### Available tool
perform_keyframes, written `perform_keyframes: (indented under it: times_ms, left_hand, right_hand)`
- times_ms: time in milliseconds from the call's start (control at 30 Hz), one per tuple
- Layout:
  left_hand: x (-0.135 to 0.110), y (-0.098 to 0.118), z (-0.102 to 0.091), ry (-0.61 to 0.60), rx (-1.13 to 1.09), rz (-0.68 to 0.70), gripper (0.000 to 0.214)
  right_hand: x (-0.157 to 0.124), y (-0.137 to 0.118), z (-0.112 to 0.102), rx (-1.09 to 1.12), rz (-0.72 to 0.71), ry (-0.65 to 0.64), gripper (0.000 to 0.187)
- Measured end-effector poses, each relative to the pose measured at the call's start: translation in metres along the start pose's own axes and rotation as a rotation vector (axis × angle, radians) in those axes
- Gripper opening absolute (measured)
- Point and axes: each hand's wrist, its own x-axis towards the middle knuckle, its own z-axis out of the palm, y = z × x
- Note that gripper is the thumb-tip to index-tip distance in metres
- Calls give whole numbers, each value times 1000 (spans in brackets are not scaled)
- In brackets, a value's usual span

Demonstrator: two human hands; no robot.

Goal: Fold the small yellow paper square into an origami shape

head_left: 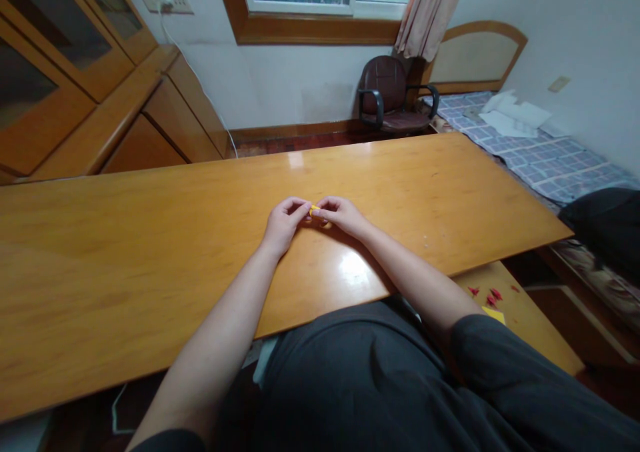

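Observation:
A small piece of folded yellow paper (314, 210) is pinched between my two hands, just above the wooden table (150, 239). My left hand (289, 220) grips its left side with thumb and forefinger. From the right, my right hand (339, 213) closes on it with bent fingers. The fingertips nearly meet and cover most of the paper, so its folds cannot be made out.
On a lower board (540, 332) at the right lie several small red folded pieces (494, 297) and a yellow sheet (494, 315). Beyond the table stand a brown armchair (384, 92), a bed (530, 145) and a wooden cabinet (165, 119). A black bag-like object (605, 229) is at the right.

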Motion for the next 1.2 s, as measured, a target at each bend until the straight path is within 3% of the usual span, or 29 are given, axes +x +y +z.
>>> perform_keyframes:
  times_ms: [233, 567, 867, 1033, 1200]
  left_hand:
    - [-1, 2, 3, -6, -101, -113, 32]
    - [0, 0, -2, -41, 22, -134, 34]
    - [-1, 3, -2, -81, -25, -205, 38]
    - [-3, 8, -3, -158, -17, -281, 35]
    - [-4, 11, -1, -97, -58, -292, 29]
  right_hand:
    - [2, 2, -1, -19, 18, 26, 42]
    - [1, -4, -2, -5, 44, 24, 40]
    - [4, 1, -5, 61, -35, 197, 41]
    - [7, 6, -7, 74, -140, 203, 40]
    - [7, 6, -7, 164, -151, 153, 47]
